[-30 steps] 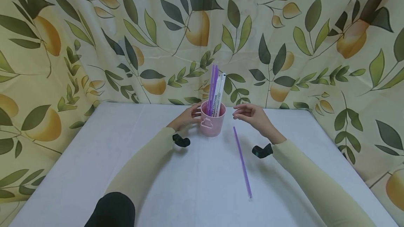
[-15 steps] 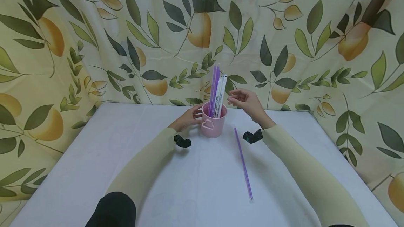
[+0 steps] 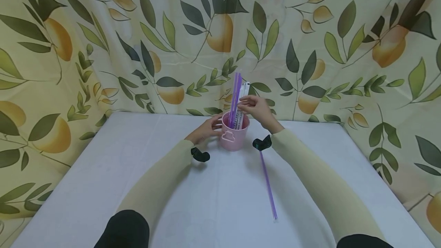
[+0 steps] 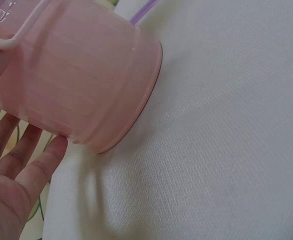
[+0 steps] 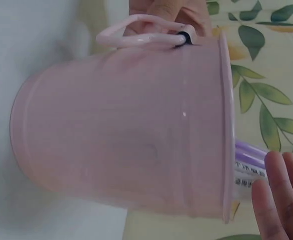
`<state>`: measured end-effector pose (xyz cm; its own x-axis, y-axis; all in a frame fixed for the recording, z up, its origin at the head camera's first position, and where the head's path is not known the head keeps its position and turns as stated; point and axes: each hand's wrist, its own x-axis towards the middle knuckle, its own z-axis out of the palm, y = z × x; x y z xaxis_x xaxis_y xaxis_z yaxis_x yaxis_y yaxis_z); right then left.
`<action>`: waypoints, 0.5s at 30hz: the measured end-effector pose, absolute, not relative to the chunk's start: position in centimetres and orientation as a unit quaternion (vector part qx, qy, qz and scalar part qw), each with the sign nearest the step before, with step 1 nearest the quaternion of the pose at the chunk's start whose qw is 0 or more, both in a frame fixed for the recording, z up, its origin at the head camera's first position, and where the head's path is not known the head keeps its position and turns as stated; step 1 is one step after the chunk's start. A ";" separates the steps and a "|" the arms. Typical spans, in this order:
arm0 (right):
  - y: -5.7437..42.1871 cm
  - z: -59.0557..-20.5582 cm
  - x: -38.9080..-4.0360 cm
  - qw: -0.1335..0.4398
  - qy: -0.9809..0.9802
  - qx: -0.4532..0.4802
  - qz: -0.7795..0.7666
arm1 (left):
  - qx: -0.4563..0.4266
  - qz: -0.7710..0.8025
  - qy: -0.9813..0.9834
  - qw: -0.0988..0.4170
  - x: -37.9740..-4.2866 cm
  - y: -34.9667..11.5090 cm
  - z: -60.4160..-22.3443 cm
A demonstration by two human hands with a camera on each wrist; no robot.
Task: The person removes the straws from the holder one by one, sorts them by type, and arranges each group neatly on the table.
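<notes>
A small pink bucket [image 3: 232, 141] with a handle on its front stands upright on the white table, holding purple straws [image 3: 235, 95] and white wrappers [image 3: 239, 119] with dark print. My left hand [image 3: 206, 128] grips the bucket's left side, thumb near the handle and fingers round the back, as the left wrist view also shows. Above the rim on the right, my right hand [image 3: 256, 109] has its fingers relaxed, fingertips [image 5: 274, 160] right at the wrapped straws. One purple straw [image 3: 268, 185] in a clear wrapper lies on the table, its far end hidden behind the right wrist's camera.
The white tabletop [image 3: 193, 209] ends at a back edge just behind the bucket. Beyond it hangs a curtain [image 3: 131, 83] printed with fruit and leaves. A black wrist camera [image 3: 262, 143] sits under the right wrist, another camera [image 3: 200, 155] under the left.
My right hand has moved left and up from beside the bucket to the straws above its rim. The left hand keeps its hold on the bucket; the loose straw lies where it was.
</notes>
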<state>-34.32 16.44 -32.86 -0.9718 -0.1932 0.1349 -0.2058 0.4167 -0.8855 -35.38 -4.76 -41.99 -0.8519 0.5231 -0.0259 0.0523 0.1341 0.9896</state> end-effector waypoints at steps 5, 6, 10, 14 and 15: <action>15.7 -33.1 -34.4 0.012 -0.844 0.112 0.525 | 0.196 0.623 0.733 0.190 -35.5 -4.7 -42.1; 15.6 -33.1 -34.4 0.014 -0.844 0.111 0.525 | 0.195 0.622 0.734 0.191 -35.5 -4.7 -42.1; 15.7 -33.1 -34.5 0.013 -0.839 0.109 0.533 | 0.190 0.622 0.736 0.190 -35.5 -4.7 -42.1; 16.2 -33.3 -34.5 0.015 -0.834 0.105 0.541 | 0.188 0.624 0.734 0.190 -35.5 -4.6 -42.0; 16.3 -33.3 -34.4 0.016 -0.833 0.104 0.542 | 0.187 0.625 0.733 0.191 -35.5 -4.7 -42.0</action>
